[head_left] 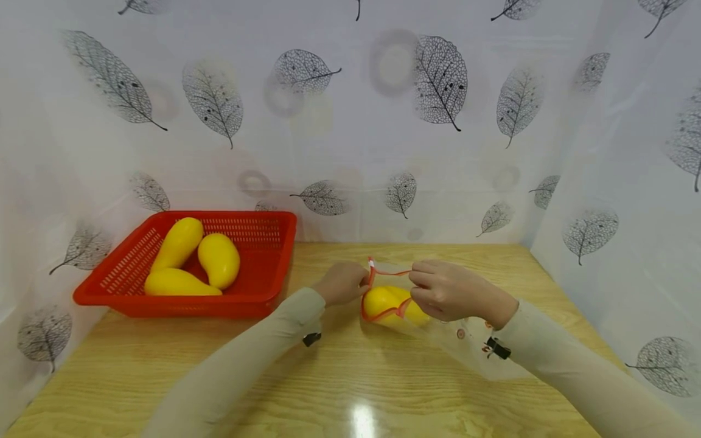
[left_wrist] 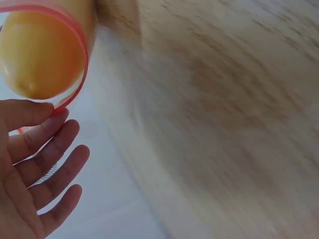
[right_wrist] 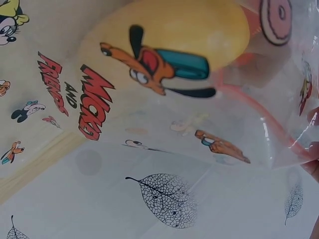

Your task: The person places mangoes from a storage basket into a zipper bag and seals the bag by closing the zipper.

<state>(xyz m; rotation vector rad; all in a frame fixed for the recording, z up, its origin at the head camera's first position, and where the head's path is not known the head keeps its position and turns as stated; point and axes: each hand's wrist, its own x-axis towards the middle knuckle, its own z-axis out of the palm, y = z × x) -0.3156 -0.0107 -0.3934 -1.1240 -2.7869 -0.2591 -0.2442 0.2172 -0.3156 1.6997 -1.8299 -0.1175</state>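
A clear plastic bag (right_wrist: 164,119) with cartoon prints and a red-edged mouth lies on the table, its mouth turned to the left. Inside it is a yellow, smooth, pear-shaped fruit or squash (head_left: 383,299), seen end-on through the mouth in the left wrist view. My left hand (head_left: 344,283) pinches the red rim between thumb and index finger, while its other fingers (left_wrist: 65,172) spread loosely. On the opposite side, my right hand (head_left: 449,291) grips the bag's rim with curled fingers; only bits of that hand show in the right wrist view.
A red plastic basket (head_left: 282,267) stands on the left of the wooden table (head_left: 328,377), holding 3 more yellow pear-shaped pieces (head_left: 219,261). Behind and at the sides hangs a white curtain (head_left: 350,134) with a grey leaf print.
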